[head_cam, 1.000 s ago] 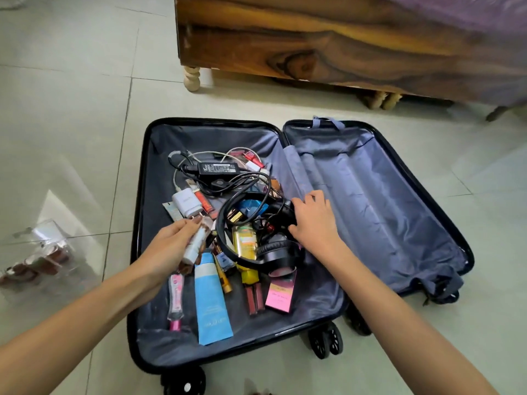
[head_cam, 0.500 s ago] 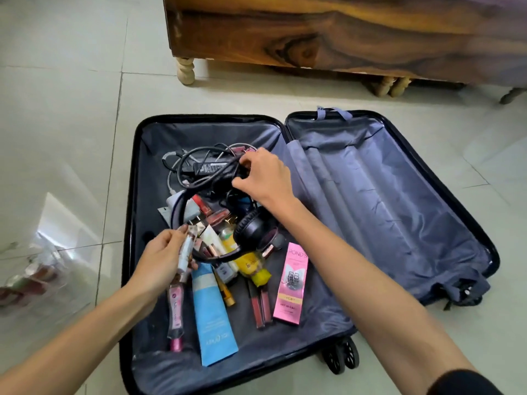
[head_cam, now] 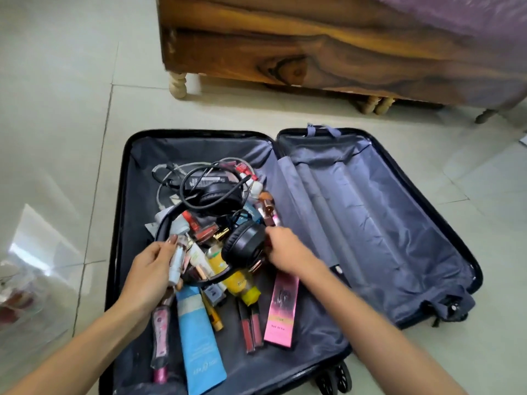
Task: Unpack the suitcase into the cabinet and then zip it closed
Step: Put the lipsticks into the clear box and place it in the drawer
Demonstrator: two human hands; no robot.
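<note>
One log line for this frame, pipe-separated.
phase: unpacking | suitcase: open, items inside | left hand: holds white tube | right hand: at headphones earcup, grip unclear

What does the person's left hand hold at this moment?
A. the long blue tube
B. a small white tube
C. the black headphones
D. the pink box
B: the left hand has a small white tube in its grip, fingers curled round it, while the pink box and the long blue tube lie flat in the suitcase, outside that grip.
</note>
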